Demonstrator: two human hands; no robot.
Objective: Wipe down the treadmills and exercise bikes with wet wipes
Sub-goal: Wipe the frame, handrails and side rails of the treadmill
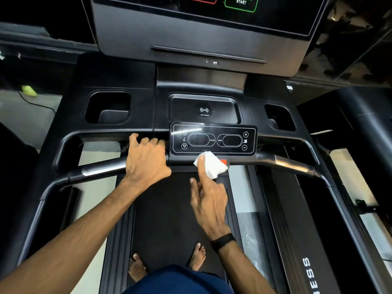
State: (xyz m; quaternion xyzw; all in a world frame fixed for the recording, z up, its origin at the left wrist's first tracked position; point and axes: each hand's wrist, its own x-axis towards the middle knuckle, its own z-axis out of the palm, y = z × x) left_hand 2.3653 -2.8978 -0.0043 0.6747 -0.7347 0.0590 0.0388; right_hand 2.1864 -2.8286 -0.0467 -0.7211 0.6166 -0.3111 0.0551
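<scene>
I stand barefoot on the belt point(165, 209) of a black treadmill. Its small control panel point(213, 140) with incline and speed buttons sits on the front crossbar. My right hand point(209, 198) presses a folded white wet wipe point(212, 165) against the panel's lower edge with a straight index finger, over an orange-red button point(223, 161). My left hand point(146, 157) grips the crossbar just left of the panel, fingers curled over it; a ring shows on one finger.
Behind the panel lie a wireless charging tray point(204, 111) and two cup-holder recesses point(108, 108) point(280, 117). The big console screen point(212, 22) rises above. Silver-grip handlebars point(290, 163) extend both sides. A neighbouring machine point(318, 240) stands on the right.
</scene>
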